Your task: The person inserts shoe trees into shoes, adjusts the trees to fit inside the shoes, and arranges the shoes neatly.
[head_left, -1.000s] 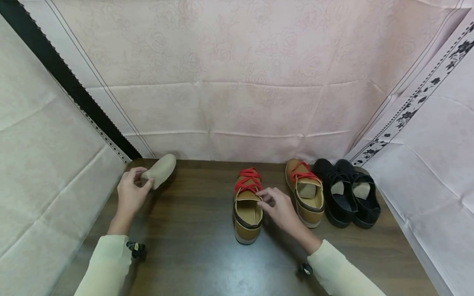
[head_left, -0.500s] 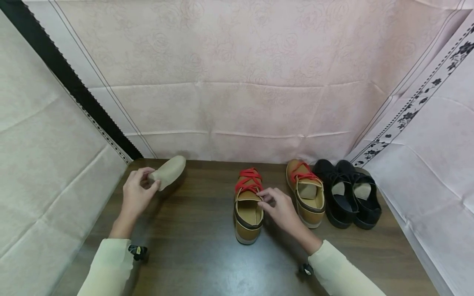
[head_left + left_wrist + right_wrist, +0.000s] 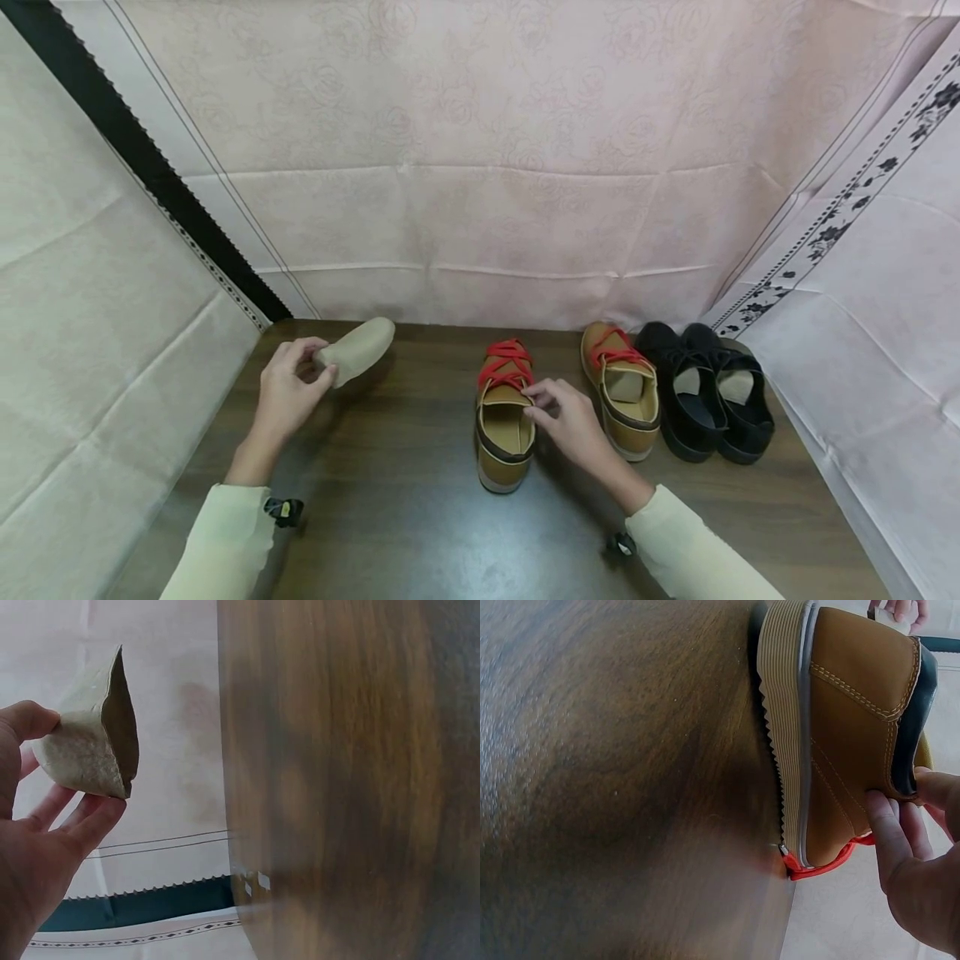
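Observation:
My left hand (image 3: 288,392) pinches a beige moulded shoe insert (image 3: 362,348) by one end, holding it above the table at the far left. In the left wrist view the insert (image 3: 86,746) appears as a hollow, rounded shell between thumb and fingers. A tan shoe with red laces (image 3: 501,467) stands upright in the middle, its toe pointing to the back and its inside showing no insert. My right hand (image 3: 570,421) pinches the right edge of its collar. From the right wrist, the tan shoe (image 3: 855,742) shows its ridged sole, with thumb and fingers at the opening.
A second tan shoe (image 3: 632,429) with red laces stands to the right, a beige insert inside. Beside it are two black shoes (image 3: 693,437), also with beige inserts. Patterned pale cloth (image 3: 480,217) walls off the back and both sides of the wooden table (image 3: 390,517).
My left hand has moved to the right with the shoe insert, towards the middle tan shoe. The right hand and the shoes have hardly moved.

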A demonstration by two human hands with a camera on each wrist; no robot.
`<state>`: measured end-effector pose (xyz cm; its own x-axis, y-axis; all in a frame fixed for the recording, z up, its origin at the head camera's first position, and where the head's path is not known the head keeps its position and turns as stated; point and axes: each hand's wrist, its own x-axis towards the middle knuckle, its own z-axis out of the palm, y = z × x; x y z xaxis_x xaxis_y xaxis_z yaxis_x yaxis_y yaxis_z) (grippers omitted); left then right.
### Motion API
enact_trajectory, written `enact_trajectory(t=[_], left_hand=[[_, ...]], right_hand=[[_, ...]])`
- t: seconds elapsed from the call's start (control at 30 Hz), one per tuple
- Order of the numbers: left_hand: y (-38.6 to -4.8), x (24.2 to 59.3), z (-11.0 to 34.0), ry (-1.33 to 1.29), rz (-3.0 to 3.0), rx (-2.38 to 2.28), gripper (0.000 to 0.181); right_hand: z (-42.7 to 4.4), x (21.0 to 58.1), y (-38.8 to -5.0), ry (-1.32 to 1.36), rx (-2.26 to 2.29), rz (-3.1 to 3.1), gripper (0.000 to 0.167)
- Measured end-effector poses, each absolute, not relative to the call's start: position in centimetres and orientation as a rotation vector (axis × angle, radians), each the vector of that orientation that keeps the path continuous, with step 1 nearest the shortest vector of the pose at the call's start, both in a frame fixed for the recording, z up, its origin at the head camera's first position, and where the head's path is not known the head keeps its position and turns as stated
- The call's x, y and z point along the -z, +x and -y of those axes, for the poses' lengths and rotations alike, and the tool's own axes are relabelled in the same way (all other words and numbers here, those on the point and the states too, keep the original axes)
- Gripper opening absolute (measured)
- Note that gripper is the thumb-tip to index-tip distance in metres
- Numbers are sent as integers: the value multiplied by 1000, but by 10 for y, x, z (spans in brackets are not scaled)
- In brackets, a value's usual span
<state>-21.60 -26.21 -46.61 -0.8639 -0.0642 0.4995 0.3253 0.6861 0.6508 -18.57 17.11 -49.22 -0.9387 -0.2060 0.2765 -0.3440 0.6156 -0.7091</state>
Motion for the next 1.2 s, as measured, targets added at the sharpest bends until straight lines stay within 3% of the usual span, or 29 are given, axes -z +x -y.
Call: enact_trajectory(t=[1.2], left_hand=[[-198,434,220,-459,2471,1089,36]], right_hand=[[-170,492,-187,466,-1231,2661,20]])
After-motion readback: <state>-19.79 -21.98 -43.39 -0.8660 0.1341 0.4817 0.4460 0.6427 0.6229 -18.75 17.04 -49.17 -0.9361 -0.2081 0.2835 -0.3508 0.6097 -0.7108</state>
